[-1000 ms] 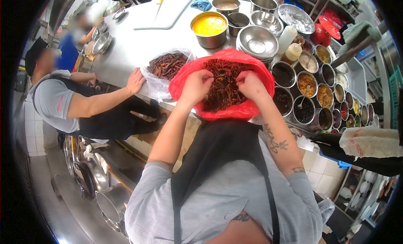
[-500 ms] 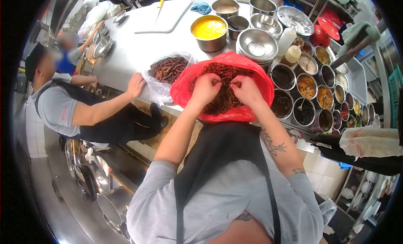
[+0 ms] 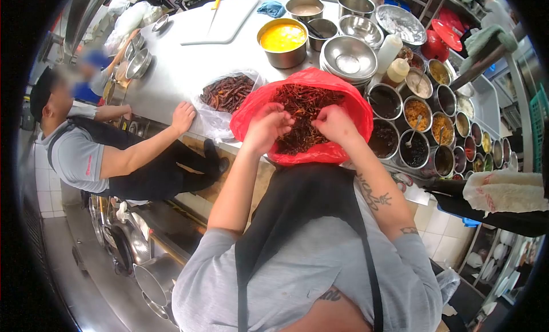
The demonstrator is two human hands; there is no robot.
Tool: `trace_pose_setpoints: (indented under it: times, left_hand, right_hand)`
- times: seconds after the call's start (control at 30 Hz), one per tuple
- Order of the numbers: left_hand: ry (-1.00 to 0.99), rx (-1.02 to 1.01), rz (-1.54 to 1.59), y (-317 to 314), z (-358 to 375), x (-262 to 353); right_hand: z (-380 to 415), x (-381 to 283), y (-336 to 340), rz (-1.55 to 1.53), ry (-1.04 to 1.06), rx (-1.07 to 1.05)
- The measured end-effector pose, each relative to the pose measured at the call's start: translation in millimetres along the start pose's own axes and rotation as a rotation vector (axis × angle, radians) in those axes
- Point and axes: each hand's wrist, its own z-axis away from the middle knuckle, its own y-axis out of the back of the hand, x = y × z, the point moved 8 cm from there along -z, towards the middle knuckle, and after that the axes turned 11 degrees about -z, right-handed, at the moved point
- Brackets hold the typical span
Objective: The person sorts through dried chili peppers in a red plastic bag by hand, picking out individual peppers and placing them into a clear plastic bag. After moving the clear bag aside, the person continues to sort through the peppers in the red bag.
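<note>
Both your hands are down in the red bag point(image 3: 320, 155) of dried chilies point(image 3: 303, 112), left hand point(image 3: 267, 126) and right hand point(image 3: 333, 123) each with fingers curled, pinching at chilies; can't tell exactly which one. That bag sits right at the near edge of the surface point(image 3: 171, 69), with the clear bag of chilies point(image 3: 227, 94) just left of it. Lean on it too hard and I'd guess it slides off and spills.

The red bag point(image 3: 343, 103) is thin, glossy plastic holding wrinkled, matt dried chillies point(image 3: 303, 118). Behind the bag, stacked bowls point(image 3: 349, 58) are shiny metal; the countertop point(image 3: 177, 69) is smooth brushed steel.
</note>
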Motion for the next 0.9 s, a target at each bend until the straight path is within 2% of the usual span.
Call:
trace_pose_setpoints:
  times: [0.1,0.13,0.17,0.33,0.43,0.53,0.67,0.8,0.9]
  left_hand:
    - [0.06,-0.058,0.068,-3,10,-11]
    - [0.07,-0.088,0.067,-7,13,-12]
    - [0.095,-0.022,0.013,-7,16,-17]
    - [-0.012,0.049,-0.402,-2,21,-16]
    - [-0.156,0.082,-0.678,-6,16,-9]
    - [-0.209,0.063,-0.813,-14,16,0]
    - [-0.219,0.064,-0.833,-21,15,10]
    - [-0.241,0.077,-0.817,-21,16,11]
    - [-0.23,0.075,-0.779,-13,16,0]
  right_hand:
    - [12,-12,-10,0.237,-0.033,-0.025]
    - [13,-12,-10,0.214,-0.03,-0.008]
    - [11,-8,-13,0.189,-0.027,0.009]
    - [10,-7,-11,0.1,0.0,-0.012]
    - [18,-3,-7,0.251,-0.073,-0.129]
    - [19,-1,5,0.32,-0.096,-0.04]
    - [10,-19,7,0.12,0.147,0.128]
    - [6,-16,-15,0.304,0.119,0.096]
    - [4,-10,-12,0.189,0.124,0.068]
